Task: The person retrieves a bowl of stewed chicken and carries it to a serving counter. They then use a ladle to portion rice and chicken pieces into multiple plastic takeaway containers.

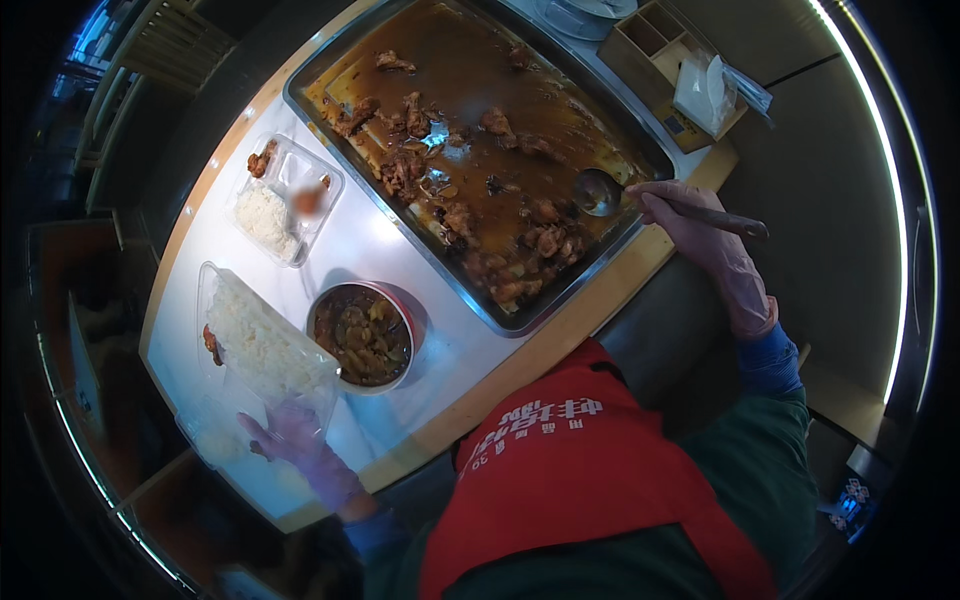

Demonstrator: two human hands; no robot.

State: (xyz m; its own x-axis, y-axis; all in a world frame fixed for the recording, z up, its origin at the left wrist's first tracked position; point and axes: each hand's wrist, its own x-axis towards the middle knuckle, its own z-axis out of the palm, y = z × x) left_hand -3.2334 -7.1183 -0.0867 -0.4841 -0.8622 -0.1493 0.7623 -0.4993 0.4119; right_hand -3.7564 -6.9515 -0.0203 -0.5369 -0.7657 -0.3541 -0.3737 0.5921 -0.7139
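Observation:
My right hand [686, 214], in a thin clear glove, holds a metal ladle [598, 193] by its handle. The ladle's bowl is over the right part of a large steel tray [480, 304] of brown sauce and chicken pieces [551, 244]. My left hand [292, 435], also gloved, is at the near end of a clear plastic container of white rice [259, 337], with a small reddish-brown piece at its side; whether my fingers grip it I cannot tell. Beside that container stands a round tub of stewed vegetables [364, 337].
Farther back on the white table [375, 247] lies a compartment container [334, 176] with rice and meat pieces. Another clear container [206, 431] is at the left edge. A wooden divider box [637, 56] with plastic-wrapped items stands beyond the tray, near round clear lids [585, 15].

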